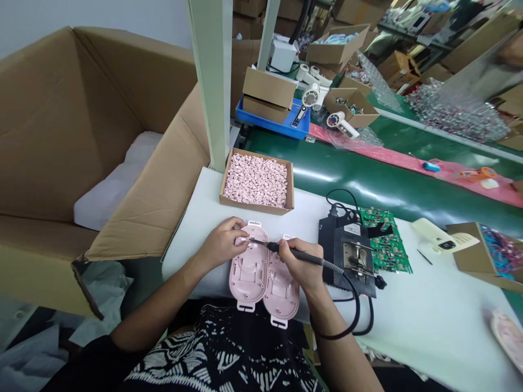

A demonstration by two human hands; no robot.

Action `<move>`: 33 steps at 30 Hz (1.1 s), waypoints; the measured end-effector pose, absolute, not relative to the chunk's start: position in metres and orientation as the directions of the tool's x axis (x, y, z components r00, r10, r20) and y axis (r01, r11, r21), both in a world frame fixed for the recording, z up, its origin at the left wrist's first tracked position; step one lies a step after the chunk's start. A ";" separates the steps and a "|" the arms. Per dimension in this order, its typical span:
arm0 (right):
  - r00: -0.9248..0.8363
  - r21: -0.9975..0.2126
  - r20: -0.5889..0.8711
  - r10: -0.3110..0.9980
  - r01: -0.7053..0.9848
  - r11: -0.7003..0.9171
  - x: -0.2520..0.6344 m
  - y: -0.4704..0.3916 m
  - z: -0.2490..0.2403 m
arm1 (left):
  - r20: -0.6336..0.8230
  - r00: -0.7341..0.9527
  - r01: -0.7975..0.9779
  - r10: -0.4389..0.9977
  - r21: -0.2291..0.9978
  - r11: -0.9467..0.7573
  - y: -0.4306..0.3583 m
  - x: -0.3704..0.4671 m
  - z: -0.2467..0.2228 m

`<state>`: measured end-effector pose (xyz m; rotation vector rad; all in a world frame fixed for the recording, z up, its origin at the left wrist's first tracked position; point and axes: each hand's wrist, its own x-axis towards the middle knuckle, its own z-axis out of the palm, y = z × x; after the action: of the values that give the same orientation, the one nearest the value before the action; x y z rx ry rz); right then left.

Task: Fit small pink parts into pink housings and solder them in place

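My right hand (302,264) grips a soldering iron (302,255) like a pen, its tip pointing left. The tip is over the upper part of a pink plastic shell half (249,272). At that same spot, my left hand (224,242) pinches a small pink plastic part (242,238) against the shell's upper left edge; the fingers partly cover it. A second pink shell half (281,294) lies alongside on the right, partly under my right hand. Both halves lie inner side up at the table's front edge.
Behind the shells stands a box of small pink parts (256,181). To the right are a black soldering unit (335,245) with a looping cable, green circuit boards (386,239) and a cream handheld fan (443,237). A large cardboard box (151,201) borders the left side.
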<state>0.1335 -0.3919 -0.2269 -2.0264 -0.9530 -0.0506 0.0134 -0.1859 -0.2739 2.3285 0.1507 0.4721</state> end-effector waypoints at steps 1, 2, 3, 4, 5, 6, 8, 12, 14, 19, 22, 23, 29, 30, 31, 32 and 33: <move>0.706 -0.695 0.366 0.607 0.641 -0.326 0.133 -0.392 -0.227 | 0.290 0.925 -0.029 0.246 0.698 -0.716 -0.186 0.013 -0.274; 0.707 -0.695 0.363 0.607 0.640 -0.329 0.133 -0.391 -0.226 | 0.293 0.924 -0.030 0.247 0.699 -0.715 -0.186 0.013 -0.274; 0.706 -0.692 0.365 0.607 0.642 -0.331 0.133 -0.391 -0.225 | 0.296 0.923 -0.033 0.247 0.699 -0.714 -0.186 0.013 -0.274; 0.705 -0.689 0.365 0.608 0.644 -0.333 0.134 -0.390 -0.225 | 0.299 0.922 -0.037 0.244 0.699 -0.714 -0.186 0.013 -0.274; 0.705 -0.687 0.364 0.608 0.645 -0.335 0.134 -0.389 -0.224 | 0.303 0.922 -0.041 0.243 0.698 -0.714 -0.186 0.013 -0.274; 0.706 -0.687 0.363 0.608 0.644 -0.338 0.134 -0.389 -0.224 | 0.305 0.922 -0.045 0.240 0.697 -0.715 -0.186 0.013 -0.274; 0.713 -0.695 0.364 0.599 0.637 -0.334 0.135 -0.388 -0.224 | 0.305 0.922 -0.044 0.239 0.695 -0.717 -0.186 0.013 -0.274; 0.727 -0.724 0.347 0.592 0.609 -0.324 0.136 -0.391 -0.227 | 0.301 0.922 -0.037 0.243 0.694 -0.719 -0.186 0.013 -0.275; 0.726 -0.730 0.335 0.600 0.603 -0.321 0.136 -0.392 -0.229 | 0.300 0.922 -0.035 0.245 0.694 -0.719 -0.186 0.012 -0.275; 0.696 -0.718 0.358 0.622 0.631 -0.293 0.134 -0.392 -0.226 | 0.298 0.922 -0.034 0.246 0.697 -0.716 -0.186 0.013 -0.277; 0.689 -0.711 0.373 0.621 0.642 -0.285 0.134 -0.390 -0.223 | 0.307 0.920 -0.040 0.243 0.693 -0.720 -0.185 0.013 -0.276; 0.689 -0.711 0.376 0.620 0.643 -0.284 0.134 -0.389 -0.223 | 0.305 0.921 -0.039 0.243 0.692 -0.721 -0.185 0.013 -0.276; 0.679 -0.718 0.374 0.632 0.644 -0.266 0.135 -0.391 -0.223 | 0.300 0.919 -0.032 0.255 0.703 -0.711 -0.185 0.013 -0.277; 0.678 -0.716 0.378 0.631 0.646 -0.266 0.135 -0.391 -0.223 | 0.301 0.919 -0.033 0.254 0.702 -0.711 -0.186 0.013 -0.277; 0.678 -0.713 0.379 0.629 0.648 -0.269 0.135 -0.390 -0.223 | 0.301 0.920 -0.034 0.253 0.702 -0.711 -0.186 0.013 -0.277; 0.678 -0.708 0.381 0.629 0.651 -0.273 0.135 -0.389 -0.224 | 0.299 0.921 -0.035 0.251 0.703 -0.710 -0.186 0.013 -0.277; 0.676 -0.703 0.384 0.629 0.655 -0.276 0.134 -0.388 -0.224 | 0.296 0.922 -0.034 0.251 0.705 -0.709 -0.186 0.014 -0.277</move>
<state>0.1341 -0.3879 -0.2240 -1.9766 -0.9949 -0.0372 0.0135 -0.1857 -0.2774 2.3139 0.1533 0.4828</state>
